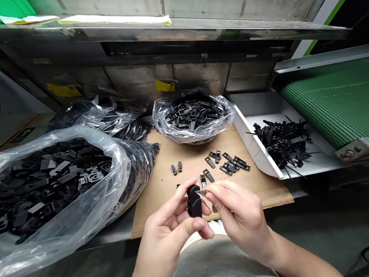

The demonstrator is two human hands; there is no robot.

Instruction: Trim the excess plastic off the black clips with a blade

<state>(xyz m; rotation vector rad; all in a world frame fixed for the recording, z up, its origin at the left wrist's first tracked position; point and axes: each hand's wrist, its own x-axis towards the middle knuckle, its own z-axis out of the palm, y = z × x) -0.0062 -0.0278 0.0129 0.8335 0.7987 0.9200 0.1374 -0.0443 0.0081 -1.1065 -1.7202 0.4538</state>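
Observation:
Between the thumb and fingers of my left hand (171,229) is a black plastic part (194,204), held upright above the cardboard's front edge. My right hand (242,212) pinches a small thin pointed piece (201,192) whose tip meets the upper end of the black part; whether it is inside or only touching I cannot tell. Just beyond my hands, several small black clips (230,164) lie loose on the cardboard sheet (165,203). Two small black pieces (176,168) stand apart from them, further left.
A clear plastic bag (122,181) full of black parts stands at the left. Behind the cardboard is a bag-lined bowl (197,110) of black clips. A white tray (257,103) holds thin black pieces, beside a green conveyor belt (346,97). A metal shelf (191,26) overhangs the back.

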